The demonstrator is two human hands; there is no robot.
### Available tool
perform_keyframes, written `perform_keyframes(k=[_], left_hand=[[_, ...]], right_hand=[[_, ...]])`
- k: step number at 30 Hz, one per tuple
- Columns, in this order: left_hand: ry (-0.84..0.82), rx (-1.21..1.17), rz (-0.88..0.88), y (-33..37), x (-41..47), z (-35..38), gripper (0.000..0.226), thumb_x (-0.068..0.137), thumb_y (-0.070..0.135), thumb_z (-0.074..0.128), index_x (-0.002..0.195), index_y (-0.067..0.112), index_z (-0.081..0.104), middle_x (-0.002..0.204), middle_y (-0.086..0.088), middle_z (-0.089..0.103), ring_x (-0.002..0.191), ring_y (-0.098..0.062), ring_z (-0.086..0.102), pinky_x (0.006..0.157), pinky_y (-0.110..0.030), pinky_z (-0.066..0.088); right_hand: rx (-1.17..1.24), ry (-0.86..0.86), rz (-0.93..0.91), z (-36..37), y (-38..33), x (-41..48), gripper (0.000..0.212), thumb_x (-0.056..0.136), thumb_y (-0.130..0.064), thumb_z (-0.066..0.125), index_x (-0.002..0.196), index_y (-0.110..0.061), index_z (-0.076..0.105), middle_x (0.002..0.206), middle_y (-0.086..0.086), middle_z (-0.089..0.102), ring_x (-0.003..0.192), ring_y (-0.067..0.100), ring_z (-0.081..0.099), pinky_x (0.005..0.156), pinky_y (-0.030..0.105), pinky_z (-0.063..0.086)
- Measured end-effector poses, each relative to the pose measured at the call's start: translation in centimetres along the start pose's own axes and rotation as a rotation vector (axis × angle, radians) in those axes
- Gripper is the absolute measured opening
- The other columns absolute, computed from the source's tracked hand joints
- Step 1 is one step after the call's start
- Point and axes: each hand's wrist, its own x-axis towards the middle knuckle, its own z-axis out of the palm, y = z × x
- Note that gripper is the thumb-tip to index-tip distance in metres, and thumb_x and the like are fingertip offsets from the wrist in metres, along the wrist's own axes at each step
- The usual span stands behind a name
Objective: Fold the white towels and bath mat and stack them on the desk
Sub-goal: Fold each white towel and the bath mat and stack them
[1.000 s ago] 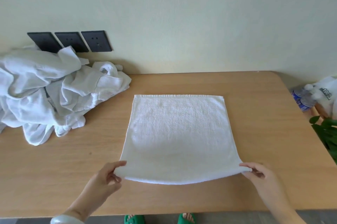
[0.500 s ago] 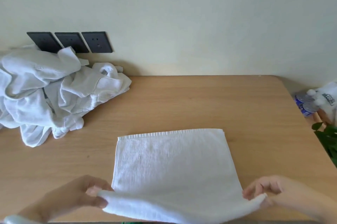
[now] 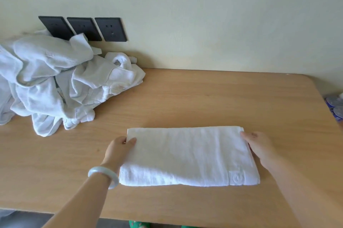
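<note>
A white towel (image 3: 185,155) lies folded in half on the wooden desk (image 3: 204,97), a long rectangle with a small woven label at its near right corner. My left hand (image 3: 119,150), with a pale bangle on the wrist, pinches the towel's far left corner. At the far right corner, my right hand (image 3: 259,148) holds the top layer with its fingertips. A crumpled pile of white towels (image 3: 52,82) sits at the back left of the desk against the wall.
Three dark wall sockets (image 3: 83,29) are above the pile. Water bottles (image 3: 336,107) stand beyond the desk's right edge. Bare desk surface lies behind and to the right of the folded towel. Green slippers show below the front edge.
Both hands lifted the towel's near edge and carried it over to the far edge, halving the towel. The hands now sit at the far corners.
</note>
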Motion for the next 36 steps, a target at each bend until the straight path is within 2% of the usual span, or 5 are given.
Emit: perform_keyframes(k=[12, 17, 21, 25, 36], left_hand=[[0.143, 0.051, -0.008, -1.0, -1.1, 0.3, 0.035, 0.097, 0.042, 0.052, 0.091, 0.009, 0.061, 0.087, -0.008, 0.064, 0.083, -0.029, 0.059, 0.066, -0.034, 0.042], [0.042, 0.049, -0.076, -2.5, -2.9, -0.2, 0.034, 0.096, 0.039, 0.054, 0.078, 0.011, 0.059, 0.070, -0.003, 0.059, 0.062, -0.020, 0.053, 0.054, -0.028, 0.035], [-0.068, -0.045, -0.108, -3.3, -3.1, -0.8, 0.039, 0.089, 0.039, 0.061, 0.078, 0.002, 0.059, 0.067, -0.003, 0.055, 0.063, -0.021, 0.050, 0.060, -0.030, 0.035], [-0.085, -0.036, -0.053, -3.6, -3.6, -0.7, 0.018, 0.095, 0.028, 0.052, 0.082, 0.016, 0.057, 0.074, -0.003, 0.063, 0.064, -0.020, 0.053, 0.058, -0.027, 0.036], [0.125, 0.184, 0.239, -5.5, -6.8, 0.1, 0.018, 0.101, 0.025, 0.045, 0.118, 0.021, 0.043, 0.101, 0.001, 0.056, 0.088, -0.019, 0.058, 0.068, -0.023, 0.041]], right_hand=[[-0.257, 0.217, -0.076, 1.8, -0.1, -2.1, 0.020, 0.099, -0.021, 0.048, 0.093, -0.003, 0.055, 0.074, 0.007, 0.055, 0.064, 0.022, 0.049, 0.056, 0.034, 0.036], [-0.711, 0.389, -0.323, 4.1, -1.9, -4.1, 0.024, 0.092, -0.010, 0.056, 0.111, 0.004, 0.052, 0.107, 0.024, 0.059, 0.101, 0.042, 0.052, 0.085, 0.046, 0.043], [-0.742, -0.050, -1.020, 11.6, -3.9, -7.8, 0.045, 0.087, 0.009, 0.052, 0.129, -0.003, 0.052, 0.137, 0.013, 0.052, 0.128, 0.031, 0.047, 0.108, 0.036, 0.035], [-0.876, -0.476, -1.279, 17.8, -4.6, -8.0, 0.048, 0.101, -0.015, 0.028, 0.148, -0.018, 0.035, 0.158, -0.002, 0.026, 0.147, 0.016, 0.017, 0.120, 0.034, 0.011], [-1.020, -0.374, -1.312, 19.8, -3.3, -7.0, 0.050, 0.103, -0.037, 0.024, 0.152, -0.025, 0.026, 0.159, -0.003, 0.021, 0.147, 0.018, 0.020, 0.118, 0.044, 0.013]])
